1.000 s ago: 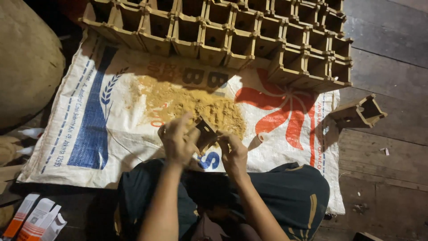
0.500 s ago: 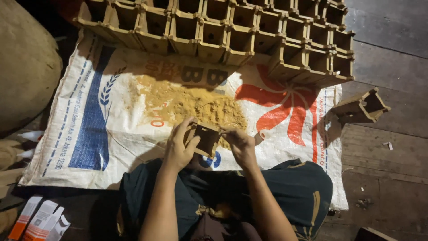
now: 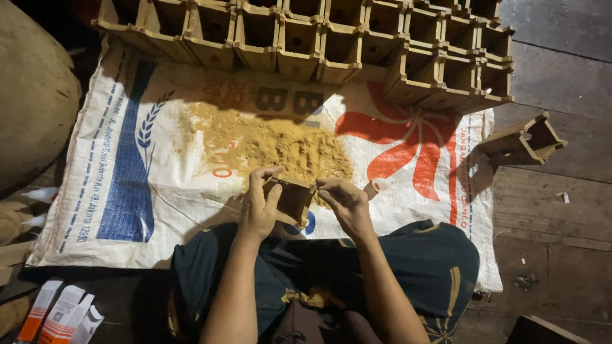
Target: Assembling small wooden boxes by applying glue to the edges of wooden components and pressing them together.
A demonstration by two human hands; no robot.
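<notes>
Two hands are closed on one small brown box (image 3: 292,199), which is held just above the lap, at 6 o'clock from the powder heap. The left hand (image 3: 260,205) is wrapped around the box's left side, with fingers curled over its top edge and the thumb against its near face. The right hand (image 3: 344,201) is half closed, its fingertips pinched on the box's upper right corner. The box is tilted, its open side turned up and away.

Just beyond the box, at 12 o'clock, a heap of yellow-brown powder (image 3: 280,145) is spread on a white woven sack (image 3: 127,191) printed in blue and red. The sack is laid flat on a dark plank floor (image 3: 561,216). Along the sack's far edge, from 11 to 1 o'clock, rows of like boxes (image 3: 331,38) are lined up touching one another, open sides up. One lone box (image 3: 524,140) lies on its side at 2 o'clock, off the sack. A bulging burlap bag (image 3: 32,102) is seen at 10 o'clock, and small white and orange cartons (image 3: 60,315) lie at 8 o'clock.
</notes>
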